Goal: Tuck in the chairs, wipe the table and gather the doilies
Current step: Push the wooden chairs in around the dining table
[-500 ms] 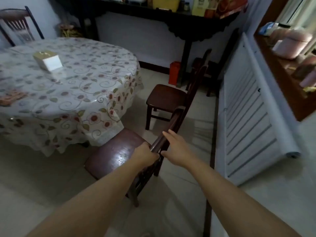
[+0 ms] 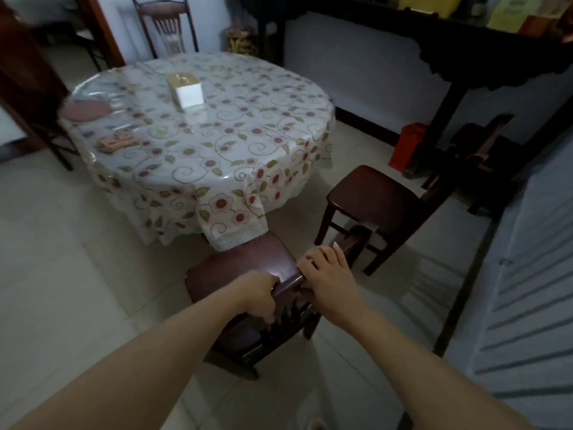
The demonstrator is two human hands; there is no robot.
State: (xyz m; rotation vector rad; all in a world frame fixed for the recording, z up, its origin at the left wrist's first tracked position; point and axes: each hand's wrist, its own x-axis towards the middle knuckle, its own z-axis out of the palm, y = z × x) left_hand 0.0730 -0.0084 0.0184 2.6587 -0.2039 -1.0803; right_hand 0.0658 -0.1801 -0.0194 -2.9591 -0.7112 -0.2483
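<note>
Your left hand (image 2: 259,294) and right hand (image 2: 330,282) both grasp the top rail of the near wooden chair (image 2: 248,268); its seat front sits just under the round table's (image 2: 198,128) floral cloth edge

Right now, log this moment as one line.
step: tucking chair | left hand: gripping backrest | right hand: on backrest | table: unwiped

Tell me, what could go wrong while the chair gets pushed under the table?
The tablecloth corner hangs right at the near chair seat, so the chair could catch it and drag the cloth, shifting the tissue box. The left hand and right hand grip the backrest; fingers might get pinched if it nears the table edge. It may also bump the second chair.
</note>
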